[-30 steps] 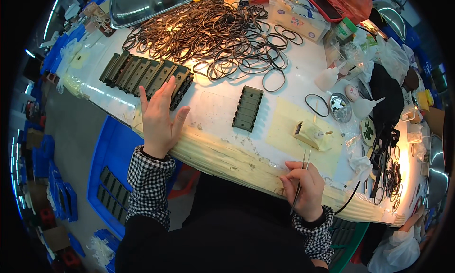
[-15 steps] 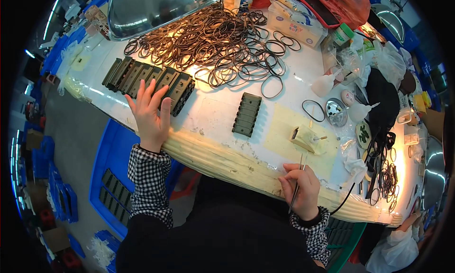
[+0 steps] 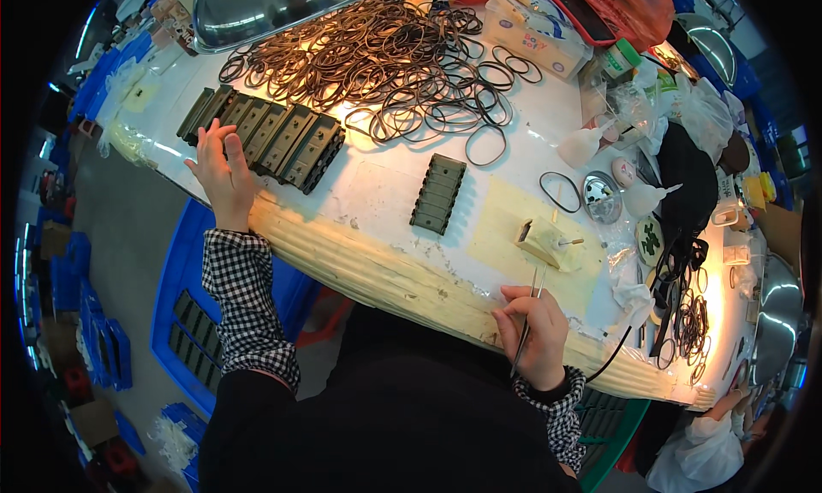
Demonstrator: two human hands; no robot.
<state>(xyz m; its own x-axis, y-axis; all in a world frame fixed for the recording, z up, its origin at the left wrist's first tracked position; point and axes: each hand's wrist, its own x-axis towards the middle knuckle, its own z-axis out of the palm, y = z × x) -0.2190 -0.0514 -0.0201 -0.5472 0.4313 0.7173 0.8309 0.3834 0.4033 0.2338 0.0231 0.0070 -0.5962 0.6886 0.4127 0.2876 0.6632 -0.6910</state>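
Note:
My left hand (image 3: 221,169) lies flat with fingers spread on the near end of a row of dark ribbed plastic blocks (image 3: 272,137) at the table's left. My right hand (image 3: 533,334) rests at the front edge of the table, pinched on thin metal tweezers (image 3: 527,317) that point up toward a small cream block (image 3: 541,239) on a yellowish mat. One single dark ribbed block (image 3: 438,193) lies alone at the middle of the white table (image 3: 368,202). A big heap of dark rubber rings (image 3: 385,47) covers the far side.
White squeeze bottles (image 3: 646,197), a small metal dish (image 3: 601,197) and a loose ring (image 3: 559,191) stand right of the mat. Black bag and cables lie at the right edge. Blue crates (image 3: 184,322) with more dark blocks sit on the floor at my left. Another person's hand shows at bottom right.
My left hand has slid left along the row of ribbed blocks, from its right end to its left end. The right hand with the tweezers has stayed in place.

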